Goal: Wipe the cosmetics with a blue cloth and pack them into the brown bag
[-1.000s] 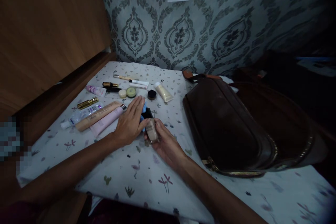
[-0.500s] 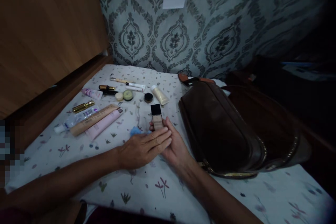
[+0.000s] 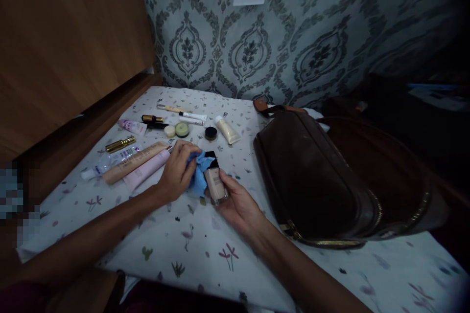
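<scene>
A foundation bottle (image 3: 215,185) with beige contents and a black cap is gripped in my right hand (image 3: 238,203), cap end pointing away from me. My left hand (image 3: 179,172) pinches a crumpled blue cloth (image 3: 199,181), part of which lies against the bottle's cap and upper side. Just left of that hand lie a pink tube (image 3: 147,171) and a beige tube (image 3: 134,161). Beyond the bottle sits a small black-lidded jar (image 3: 210,133), with a cream-coloured tube (image 3: 226,130) beside it.
A large brown leather bag (image 3: 312,176) stands on the right of the patterned cloth-covered table (image 3: 191,264). Several cosmetics lie at the back left, among them a gold tube (image 3: 120,144) and a green jar (image 3: 181,129). A wooden cabinet (image 3: 73,34) borders the left.
My left hand has moved off the bottle to its left and brought the blue cloth up against the cap. More of the bottle now shows in my right hand.
</scene>
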`<state>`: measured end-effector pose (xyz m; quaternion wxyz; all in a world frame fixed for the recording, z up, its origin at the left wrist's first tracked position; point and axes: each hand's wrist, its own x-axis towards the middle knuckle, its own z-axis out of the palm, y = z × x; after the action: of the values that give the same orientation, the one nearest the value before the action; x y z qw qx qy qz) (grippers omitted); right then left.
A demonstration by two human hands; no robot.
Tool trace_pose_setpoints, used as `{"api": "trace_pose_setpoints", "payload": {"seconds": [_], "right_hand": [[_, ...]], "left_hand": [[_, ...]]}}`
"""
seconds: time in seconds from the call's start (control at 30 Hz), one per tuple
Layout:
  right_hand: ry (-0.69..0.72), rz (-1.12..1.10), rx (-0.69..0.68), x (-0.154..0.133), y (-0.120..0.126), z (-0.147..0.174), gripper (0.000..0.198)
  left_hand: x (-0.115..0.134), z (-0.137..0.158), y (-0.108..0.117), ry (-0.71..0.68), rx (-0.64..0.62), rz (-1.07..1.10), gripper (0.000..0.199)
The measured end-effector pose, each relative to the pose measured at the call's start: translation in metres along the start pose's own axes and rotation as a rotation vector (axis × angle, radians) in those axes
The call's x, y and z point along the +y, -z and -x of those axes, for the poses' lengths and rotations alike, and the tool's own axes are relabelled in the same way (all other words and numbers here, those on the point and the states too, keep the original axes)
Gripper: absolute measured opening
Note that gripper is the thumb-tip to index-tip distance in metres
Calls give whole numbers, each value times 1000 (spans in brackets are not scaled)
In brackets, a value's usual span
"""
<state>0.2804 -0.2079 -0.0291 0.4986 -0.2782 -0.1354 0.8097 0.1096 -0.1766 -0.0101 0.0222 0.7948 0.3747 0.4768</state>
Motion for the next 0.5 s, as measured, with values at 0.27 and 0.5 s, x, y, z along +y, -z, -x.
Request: {"api": "trace_pose_setpoints", "payload": {"seconds": [0.27, 0.5], "right_hand": [[126, -15, 40, -5, 1, -4, 16], [10, -46, 30, -16, 5, -6, 23]], "left_hand": [[20, 11, -5, -178, -202, 57, 31], [33, 14, -11, -472, -205, -42, 31]]}}
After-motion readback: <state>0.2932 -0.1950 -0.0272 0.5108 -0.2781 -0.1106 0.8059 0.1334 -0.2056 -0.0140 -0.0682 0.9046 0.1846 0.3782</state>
